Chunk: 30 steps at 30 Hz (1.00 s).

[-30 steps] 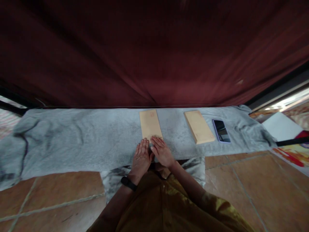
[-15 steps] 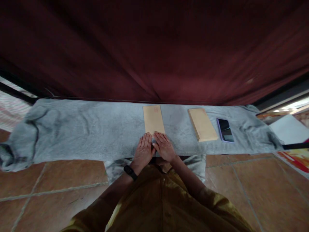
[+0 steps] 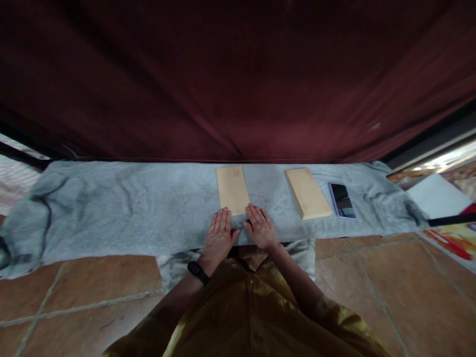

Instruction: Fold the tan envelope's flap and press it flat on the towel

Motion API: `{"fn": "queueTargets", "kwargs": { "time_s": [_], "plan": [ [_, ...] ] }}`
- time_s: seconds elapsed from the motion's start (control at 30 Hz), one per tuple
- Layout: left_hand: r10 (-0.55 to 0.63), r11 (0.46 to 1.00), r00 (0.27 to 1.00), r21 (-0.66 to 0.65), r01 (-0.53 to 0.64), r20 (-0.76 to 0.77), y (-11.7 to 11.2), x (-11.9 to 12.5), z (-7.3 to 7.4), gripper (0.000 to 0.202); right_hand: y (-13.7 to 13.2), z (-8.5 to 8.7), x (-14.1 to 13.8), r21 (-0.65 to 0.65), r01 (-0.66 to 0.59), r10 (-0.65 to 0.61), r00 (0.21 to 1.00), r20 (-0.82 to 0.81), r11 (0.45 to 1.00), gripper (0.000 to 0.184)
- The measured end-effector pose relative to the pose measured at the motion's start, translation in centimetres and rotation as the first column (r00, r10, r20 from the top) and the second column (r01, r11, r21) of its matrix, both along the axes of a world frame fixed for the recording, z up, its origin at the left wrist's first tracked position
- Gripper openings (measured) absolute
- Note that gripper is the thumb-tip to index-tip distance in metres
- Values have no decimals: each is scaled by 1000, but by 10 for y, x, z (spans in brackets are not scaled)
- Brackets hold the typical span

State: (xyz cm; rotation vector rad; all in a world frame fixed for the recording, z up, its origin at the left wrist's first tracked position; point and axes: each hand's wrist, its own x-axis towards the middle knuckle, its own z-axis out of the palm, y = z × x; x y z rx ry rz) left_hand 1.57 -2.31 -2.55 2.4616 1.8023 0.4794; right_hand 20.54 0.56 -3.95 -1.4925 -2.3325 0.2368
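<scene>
A tan paper envelope [image 3: 233, 191] with faint red print near its far end lies flat on the grey cloth [image 3: 159, 203] in front of me. At its near left corner rests my left hand [image 3: 219, 233], laid flat with the fingers stretched out and the thumb apart. My right hand [image 3: 261, 229] lies flat at the near right corner, fingers extended. Both sets of fingertips touch or overlap the envelope's near edge. Neither hand grips anything. To the right is a stack of similar tan envelopes [image 3: 310, 196], apart from my hands.
A phone [image 3: 342, 201] in a purple case lies right of the stack. Dark red fabric [image 3: 238, 89] hangs behind the cloth-covered surface. A white sheet [image 3: 439, 196] sits at the far right. Tiled floor [image 3: 96, 287] shows below the front edge.
My hands have moved apart from each other, from near the middle of the envelope's near edge out to its two corners. The view has shifted slightly.
</scene>
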Motion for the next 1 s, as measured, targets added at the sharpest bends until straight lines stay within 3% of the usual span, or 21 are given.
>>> {"fn": "queueTargets", "kwargs": {
  "time_s": [0.17,0.4,0.57,0.63,0.7,0.8,0.9,0.93,1.0],
  "plan": [
    [-123,992,992,3,124,-10,2,11,-1,62,0,1,0,2,25,-25,998,-54,1000,49],
    [-87,996,996,9,87,7,1,15,-10,63,14,-5,-7,2,230,-225,953,-204,973,42],
    [-80,997,997,-3,80,12,1,15,-11,64,29,-2,-19,-72,296,-301,880,-367,953,28],
    [-78,997,997,-1,78,8,1,16,-10,65,36,1,-22,-176,320,-364,795,-486,931,20],
    [-76,997,997,4,76,13,0,16,-10,65,41,4,-24,-339,290,-445,651,-615,895,15],
    [-63,998,997,2,63,34,0,17,-10,67,43,7,-31,-560,101,-547,411,-730,823,19],
    [-43,999,997,-12,43,58,0,19,-10,70,37,7,-40,-649,-133,-630,160,-760,749,30],
    [-39,999,997,-16,40,68,0,19,-10,70,35,7,-42,-655,-177,-648,104,-754,734,33],
    [-33,999,995,-22,36,91,0,20,-9,70,32,7,-47,-660,-191,-658,82,-748,727,36]
  ]
}}
